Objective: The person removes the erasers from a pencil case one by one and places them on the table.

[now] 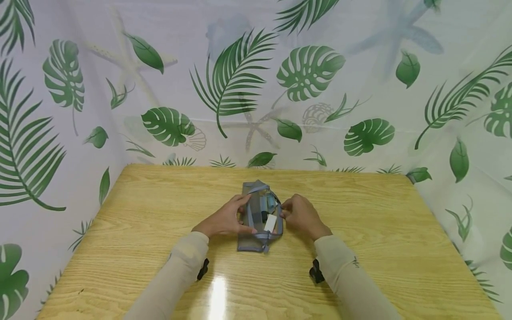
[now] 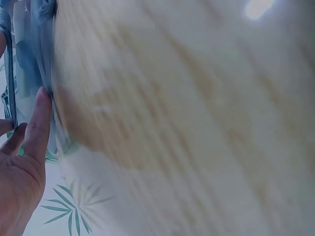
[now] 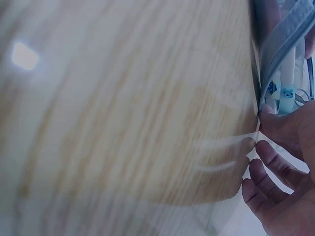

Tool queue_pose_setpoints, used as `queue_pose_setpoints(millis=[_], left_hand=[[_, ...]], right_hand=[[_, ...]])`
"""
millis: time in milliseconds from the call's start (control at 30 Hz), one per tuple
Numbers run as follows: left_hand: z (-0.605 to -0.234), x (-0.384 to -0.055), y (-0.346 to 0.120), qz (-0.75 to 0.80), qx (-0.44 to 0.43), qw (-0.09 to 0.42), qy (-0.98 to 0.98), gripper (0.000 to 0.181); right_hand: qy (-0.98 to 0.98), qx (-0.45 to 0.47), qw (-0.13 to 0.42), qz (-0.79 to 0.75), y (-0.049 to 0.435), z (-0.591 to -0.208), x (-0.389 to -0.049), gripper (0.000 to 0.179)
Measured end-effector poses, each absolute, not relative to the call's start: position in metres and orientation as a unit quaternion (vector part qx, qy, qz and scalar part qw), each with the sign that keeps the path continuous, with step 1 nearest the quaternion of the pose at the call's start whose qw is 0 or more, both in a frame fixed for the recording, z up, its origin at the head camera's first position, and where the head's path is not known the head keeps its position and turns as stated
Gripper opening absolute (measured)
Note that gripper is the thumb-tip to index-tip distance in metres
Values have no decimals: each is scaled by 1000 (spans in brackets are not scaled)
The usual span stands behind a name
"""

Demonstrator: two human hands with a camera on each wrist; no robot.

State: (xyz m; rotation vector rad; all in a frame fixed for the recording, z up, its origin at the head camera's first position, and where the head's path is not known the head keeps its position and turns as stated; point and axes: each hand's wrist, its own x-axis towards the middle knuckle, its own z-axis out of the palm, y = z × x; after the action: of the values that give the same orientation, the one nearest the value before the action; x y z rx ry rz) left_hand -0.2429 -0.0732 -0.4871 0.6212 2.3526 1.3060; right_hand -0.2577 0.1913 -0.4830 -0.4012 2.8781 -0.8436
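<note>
A grey-blue mesh zipper pouch lies on the table with its mouth spread wide. Inside it are a white block-like item, light-blue items and something dark. My left hand holds the pouch's left side, thumb near the lower end and fingers toward the upper end. At the right edge of the mouth, my right hand pinches the rim between thumb and index finger. In the right wrist view a small tube with a cartoon face shows within the pouch; its exact kind cannot be told.
The pouch rests on a glossy wood-grain table. Behind and beside it hangs a white cloth printed with green leaves and starfish. Dark wrist devices sit under both sleeves.
</note>
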Motion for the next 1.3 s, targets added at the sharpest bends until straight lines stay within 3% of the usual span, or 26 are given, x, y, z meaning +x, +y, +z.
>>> queue_pose_setpoints(millis=[567, 1300], left_hand=[[-488, -245, -73, 458, 219, 202, 837, 110], [-481, -245, -66, 422, 226, 184, 859, 114]], right_hand=[[950, -116, 66, -281, 192, -484, -258, 22], [949, -167, 28, -267, 195, -472, -257, 22]])
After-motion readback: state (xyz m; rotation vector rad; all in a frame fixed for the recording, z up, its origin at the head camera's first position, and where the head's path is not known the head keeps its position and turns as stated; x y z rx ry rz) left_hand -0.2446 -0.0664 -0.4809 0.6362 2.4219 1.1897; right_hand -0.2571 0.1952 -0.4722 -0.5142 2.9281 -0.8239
